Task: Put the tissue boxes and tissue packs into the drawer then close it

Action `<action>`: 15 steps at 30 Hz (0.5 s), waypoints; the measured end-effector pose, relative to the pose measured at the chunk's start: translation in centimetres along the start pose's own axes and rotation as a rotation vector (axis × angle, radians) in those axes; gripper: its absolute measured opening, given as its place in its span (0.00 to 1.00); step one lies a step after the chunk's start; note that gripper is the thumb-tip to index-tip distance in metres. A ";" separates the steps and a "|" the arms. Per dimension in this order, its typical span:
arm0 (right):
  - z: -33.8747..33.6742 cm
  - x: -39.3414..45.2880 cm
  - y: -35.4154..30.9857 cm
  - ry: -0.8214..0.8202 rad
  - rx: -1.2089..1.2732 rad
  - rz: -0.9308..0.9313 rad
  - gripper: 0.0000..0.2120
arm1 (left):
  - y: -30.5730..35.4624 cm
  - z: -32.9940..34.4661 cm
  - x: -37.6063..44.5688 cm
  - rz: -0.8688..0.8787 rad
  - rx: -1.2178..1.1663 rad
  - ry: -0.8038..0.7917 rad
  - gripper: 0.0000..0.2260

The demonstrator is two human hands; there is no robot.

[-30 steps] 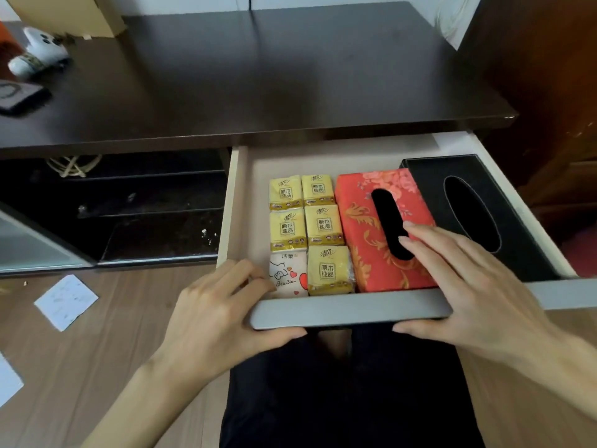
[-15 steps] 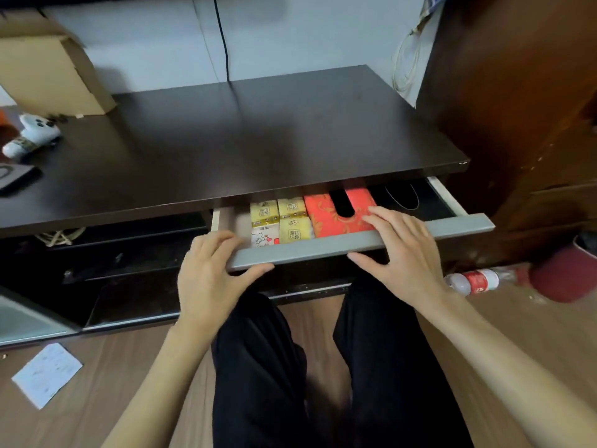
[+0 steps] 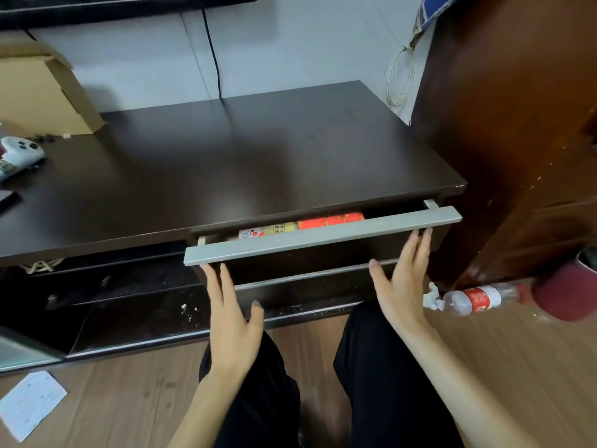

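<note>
The drawer (image 3: 323,236) with a grey front bar stands only a narrow gap out from under the dark tabletop. Through the gap I see a strip of the red tissue box (image 3: 329,219), a yellow tissue pack (image 3: 281,228) and a white pack with hearts (image 3: 250,234); everything else inside is hidden. My left hand (image 3: 231,318) is flat with fingers straight, fingertips just under the bar's left end. My right hand (image 3: 400,286) is also flat, fingertips at the drawer front below the bar's right part. Neither hand holds anything.
The dark tabletop (image 3: 258,163) carries a cardboard box (image 3: 42,92) and a white controller (image 3: 19,153) at the left. A brown wooden cabinet (image 3: 517,124) stands at the right, with a plastic bottle (image 3: 475,299) on the floor beside it. Paper (image 3: 29,402) lies on the floor at the left.
The drawer has slid almost fully in, hiding most of the boxes and packs. Both hands have let go of the front bar's top and now lie flat against the drawer front.
</note>
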State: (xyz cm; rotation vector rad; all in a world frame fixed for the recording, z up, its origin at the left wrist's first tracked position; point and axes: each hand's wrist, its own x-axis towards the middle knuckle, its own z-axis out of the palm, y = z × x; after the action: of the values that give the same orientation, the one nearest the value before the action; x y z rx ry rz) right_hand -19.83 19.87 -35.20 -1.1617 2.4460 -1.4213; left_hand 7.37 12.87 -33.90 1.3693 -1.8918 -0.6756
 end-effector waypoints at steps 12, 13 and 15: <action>1.1 6.6 0.5 -0.156 -0.184 -0.058 0.40 | -3.0 -0.8 7.9 0.060 0.157 -0.147 0.35; 1.0 6.7 0.5 -0.155 -0.183 -0.067 0.39 | -2.9 -1.0 8.1 0.058 0.167 -0.166 0.34; 0.5 6.9 1.0 -0.153 -0.124 -0.055 0.37 | -3.0 -1.6 8.3 0.045 0.136 -0.162 0.31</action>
State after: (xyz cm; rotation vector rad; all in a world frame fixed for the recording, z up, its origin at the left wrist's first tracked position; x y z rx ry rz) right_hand -25.05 15.39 -34.27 -1.3196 2.4428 -1.1608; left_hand 8.72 4.07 -33.22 1.3864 -2.1245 -0.6636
